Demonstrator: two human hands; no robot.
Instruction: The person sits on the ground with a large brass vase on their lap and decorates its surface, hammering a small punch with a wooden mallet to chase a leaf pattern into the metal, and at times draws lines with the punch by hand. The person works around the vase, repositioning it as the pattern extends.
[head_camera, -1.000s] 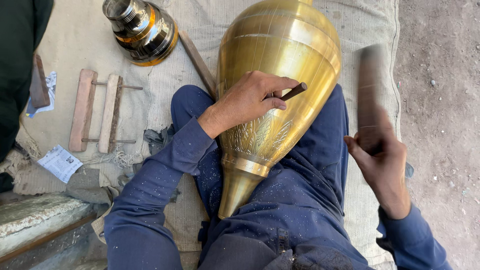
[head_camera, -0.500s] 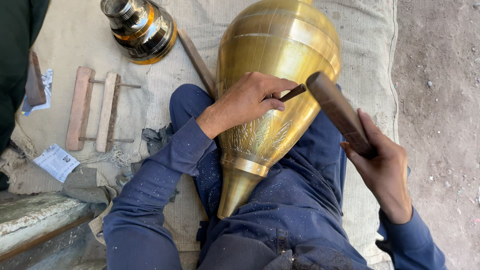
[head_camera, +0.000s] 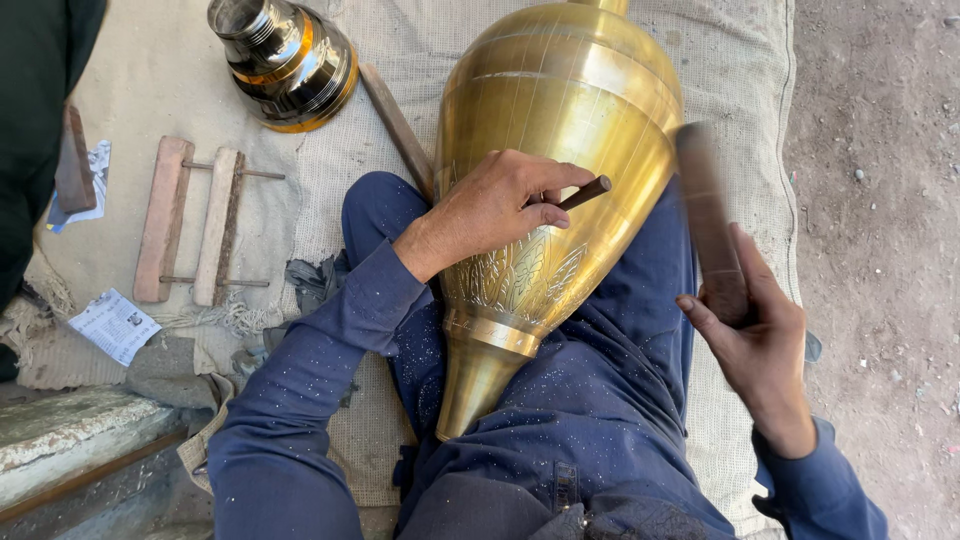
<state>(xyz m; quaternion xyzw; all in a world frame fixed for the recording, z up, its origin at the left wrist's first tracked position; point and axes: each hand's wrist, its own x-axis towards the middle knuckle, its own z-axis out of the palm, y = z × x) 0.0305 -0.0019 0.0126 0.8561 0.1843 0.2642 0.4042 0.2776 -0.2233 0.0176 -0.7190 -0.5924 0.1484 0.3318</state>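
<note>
Brass vase (head_camera: 560, 150) is lying across the person's blue-trousered lap (head_camera: 600, 400), narrow neck pointing near. Left hand (head_camera: 500, 205) is resting on its engraved belly, pinching a thin chisel (head_camera: 583, 192) against the metal. Right hand (head_camera: 755, 335) is gripping a blurred wooden mallet (head_camera: 705, 215) just right of the vase.

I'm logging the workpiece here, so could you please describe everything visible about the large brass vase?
The brass vase is golden and pear-shaped, lying across the person's lap on blue trousers, its wide belly away from them and its narrow flared end toward them. Fine vertical lines and raised bands mark the body; engraved leaf patterns show near the narrow end. The left hand rests on it, holding a thin chisel against the surface.
</note>
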